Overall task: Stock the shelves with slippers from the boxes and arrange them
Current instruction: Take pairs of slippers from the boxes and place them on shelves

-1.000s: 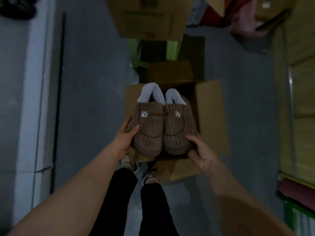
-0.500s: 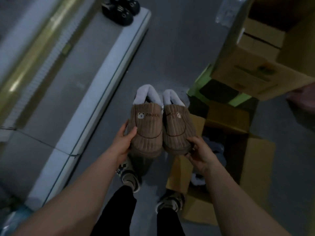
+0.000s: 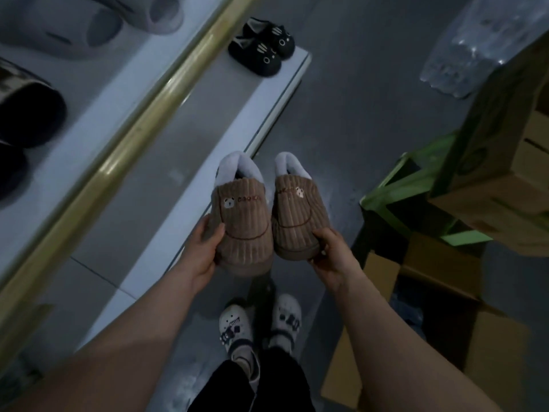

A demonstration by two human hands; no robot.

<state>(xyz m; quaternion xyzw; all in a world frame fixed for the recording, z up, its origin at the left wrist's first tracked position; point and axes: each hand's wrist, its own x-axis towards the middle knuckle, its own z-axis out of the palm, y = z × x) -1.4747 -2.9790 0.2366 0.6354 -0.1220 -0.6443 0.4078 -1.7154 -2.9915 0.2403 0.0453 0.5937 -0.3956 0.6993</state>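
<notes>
The person turns away from the open box [image 3: 439,257], which slides from under the hands to 4 o'clock, and faces the low shelf [image 3: 208,114], now running from 12 to 8 o'clock. The left hand [image 3: 205,251] and right hand [image 3: 329,257] carry the pair along. The left brown slipper [image 3: 242,221] now hangs over the shelf's edge, with the right brown slipper [image 3: 297,215] at its 3 o'clock. Pressed together before, they now seem parted by a narrow gap. A black pair [image 3: 263,49] draws nearer at 12 o'clock, and grey slippers [image 3: 89,22] appear at 11.
</notes>
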